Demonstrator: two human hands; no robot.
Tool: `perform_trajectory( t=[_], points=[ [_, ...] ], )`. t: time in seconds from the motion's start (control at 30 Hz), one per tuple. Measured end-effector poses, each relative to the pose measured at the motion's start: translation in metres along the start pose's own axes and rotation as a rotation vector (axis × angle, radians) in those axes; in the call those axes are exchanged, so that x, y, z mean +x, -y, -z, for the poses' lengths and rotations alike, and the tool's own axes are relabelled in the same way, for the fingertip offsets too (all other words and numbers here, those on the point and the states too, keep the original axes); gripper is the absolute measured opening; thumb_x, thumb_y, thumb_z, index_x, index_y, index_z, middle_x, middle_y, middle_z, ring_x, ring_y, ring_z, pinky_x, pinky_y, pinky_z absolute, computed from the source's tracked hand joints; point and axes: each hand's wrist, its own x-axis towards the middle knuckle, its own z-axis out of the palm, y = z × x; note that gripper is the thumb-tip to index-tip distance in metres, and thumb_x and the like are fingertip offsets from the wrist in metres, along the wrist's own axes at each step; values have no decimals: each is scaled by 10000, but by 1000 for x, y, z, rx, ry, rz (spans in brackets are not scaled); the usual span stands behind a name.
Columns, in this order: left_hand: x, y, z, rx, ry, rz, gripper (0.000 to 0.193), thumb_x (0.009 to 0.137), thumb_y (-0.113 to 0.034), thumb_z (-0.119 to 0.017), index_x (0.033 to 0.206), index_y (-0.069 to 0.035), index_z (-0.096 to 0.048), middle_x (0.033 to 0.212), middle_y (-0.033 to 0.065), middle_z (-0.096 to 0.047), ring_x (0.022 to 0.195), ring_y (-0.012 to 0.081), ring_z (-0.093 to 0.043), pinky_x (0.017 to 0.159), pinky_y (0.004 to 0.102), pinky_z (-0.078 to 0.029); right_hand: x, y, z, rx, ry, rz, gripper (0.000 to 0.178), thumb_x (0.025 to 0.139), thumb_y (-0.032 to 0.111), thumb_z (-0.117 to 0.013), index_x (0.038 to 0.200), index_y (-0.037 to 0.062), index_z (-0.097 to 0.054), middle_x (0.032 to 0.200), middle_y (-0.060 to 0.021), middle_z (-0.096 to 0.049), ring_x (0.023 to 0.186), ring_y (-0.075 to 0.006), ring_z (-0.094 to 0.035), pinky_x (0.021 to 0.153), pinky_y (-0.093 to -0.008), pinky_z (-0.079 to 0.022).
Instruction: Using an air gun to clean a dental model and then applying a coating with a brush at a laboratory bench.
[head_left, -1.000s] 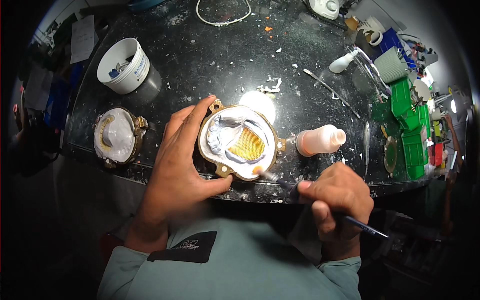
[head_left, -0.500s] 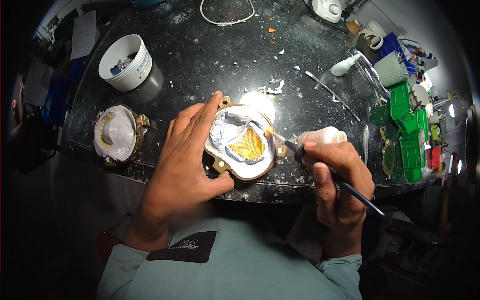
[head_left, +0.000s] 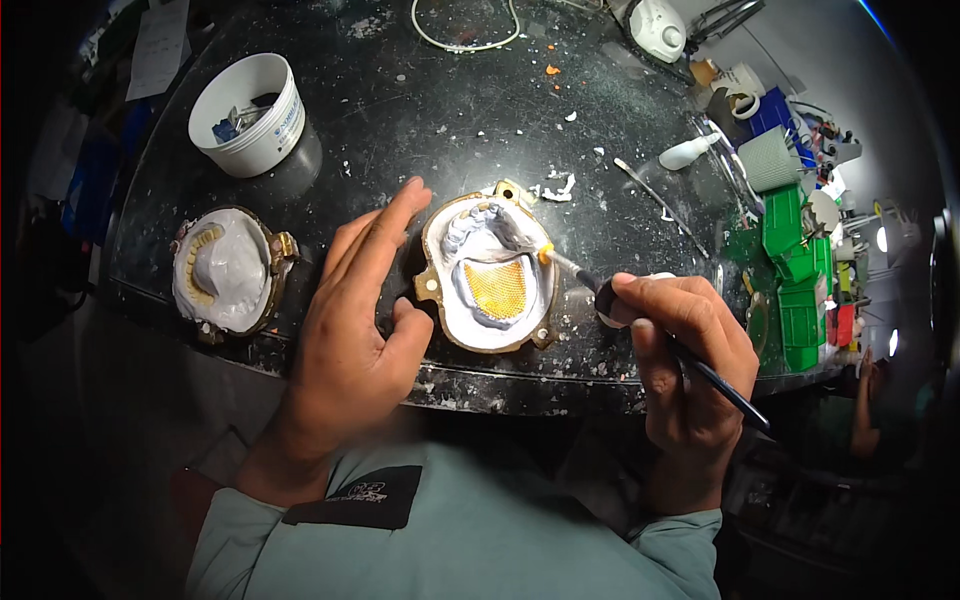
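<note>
A brass dental flask half (head_left: 428, 284) filled with white plaster (head_left: 455, 325) lies on the bench before me. A horseshoe-shaped mould with a gold mesh (head_left: 500, 290) is set in the plaster. My left hand (head_left: 350, 325) stands open just left of the flask, thumb and fingers apart, with a narrow gap to it. Pinched in my right hand (head_left: 700, 350) is a dark-handled brush (head_left: 572, 267). Its yellow-orange tip is over the plaster's upper right inner edge; whether it touches, I cannot tell. Partly hidden behind my right fingers is a pale, rounded container.
To the left lies a second flask half (head_left: 240, 275) with plaster and a row of teeth. Behind it stands a white tub (head_left: 262, 140). At right are a thin tool (head_left: 662, 207), a white squeeze bottle (head_left: 690, 152) and green bins (head_left: 785, 235). Plaster crumbs dot the bench.
The flask half has turned counterclockwise, and my left hand has let go of it. My right hand still holds the brush near the plaster's right side.
</note>
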Motion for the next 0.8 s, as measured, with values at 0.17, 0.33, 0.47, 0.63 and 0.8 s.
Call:
perform_trajectory(
  t=[0.17, 0.33, 0.47, 0.63, 0.8],
  points=[
    [-2, -12, 6, 119, 185, -23, 1005, 737, -176, -742, 1573, 100, -256, 1509, 302, -434, 1429, 415, -380, 1205, 478, -299, 10, 10, -1, 42, 30, -71, 172, 831, -41, -681, 999, -38, -719, 851, -143, -698, 768, -286, -682, 717, -365, -538],
    [0, -12, -6, 304, 149, -28, 1267, 671, -382, -935, 1589, 81, -194, 1520, 291, -401, 1424, 424, -358, 1186, 493, -320, 13, 23, -2, 103, -18, -92, 143, 850, -30, -649, 977, -45, -714, 840, -137, -711, 763, -264, -692, 713, -339, -544],
    [0, -8, -4, 278, 152, -18, 1219, 663, -289, -946, 1576, 78, -227, 1481, 275, -431, 1393, 418, -382, 1167, 493, -344, 14, 27, -4, 77, 11, -234, 127, 837, -13, -643, 938, -50, -712, 820, -154, -700, 748, -245, -692, 706, -331, -543],
    [-1, -5, -2, 262, 167, -47, 1186, 656, -236, -946, 1565, 75, -251, 1469, 266, -445, 1376, 419, -394, 1160, 492, -352, 13, 23, -14, -56, -30, -127, 128, 876, -52, -642, 990, -53, -700, 850, -159, -705, 758, -249, -701, 689, -324, -549],
    [-1, -4, 1, 215, 176, -49, 1169, 650, -200, -939, 1565, 63, -261, 1461, 262, -455, 1386, 419, -389, 1169, 486, -348, 14, 25, -16, -5, -36, -88, 143, 862, -48, -668, 999, -43, -706, 847, -138, -710, 746, -245, -698, 688, -337, -550]
  ],
)
